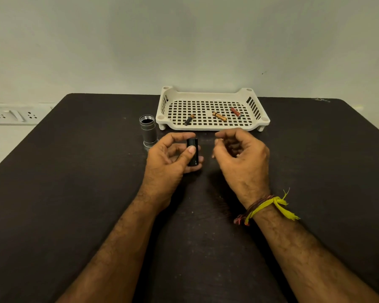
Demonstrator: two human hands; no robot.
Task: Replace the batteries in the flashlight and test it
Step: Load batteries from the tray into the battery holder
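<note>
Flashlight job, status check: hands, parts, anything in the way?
Left hand holds black holder; right hand curled, contents unclear. Flashlight body upright, open. Three batteries in tray. Nothing blocking.

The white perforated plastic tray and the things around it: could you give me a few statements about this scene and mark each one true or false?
1. Three small cylindrical batteries lie in the white perforated plastic tray. True.
2. The silver metal flashlight body lies on its side inside the tray. False: it stands upright on the dark table, left of the tray.
3. The left hand holds a black cylindrical battery holder. True.
4. The right hand rests flat on the table. False: it is raised, fingers curled, beside the holder.
5. A yellow thread band circles the left wrist. False: the right wrist.
</note>
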